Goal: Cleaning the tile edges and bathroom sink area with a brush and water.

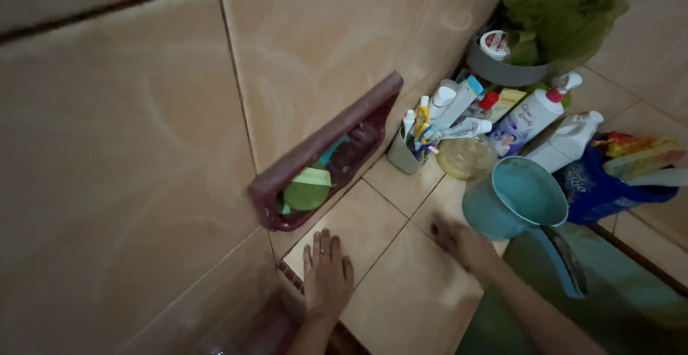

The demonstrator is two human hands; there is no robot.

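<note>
My left hand (327, 272) lies flat, fingers spread, on the tiled ledge (401, 305) just below a dark red wall-mounted soap holder (326, 147). A green soap bar (307, 190) sits in that holder. My right hand (459, 240) is blurred and rests palm down on the ledge tiles, right beside a teal water dipper (514, 197) with a long handle. Neither hand holds anything.
A grey cup with toothbrushes and tubes (412, 144), a round yellowish jar (466, 156), white pump bottles (534, 115), a blue refill pouch (605, 186) and a grey tub with a green bath sponge (552, 11) crowd the ledge's far end. Greenish water (616, 305) lies at right.
</note>
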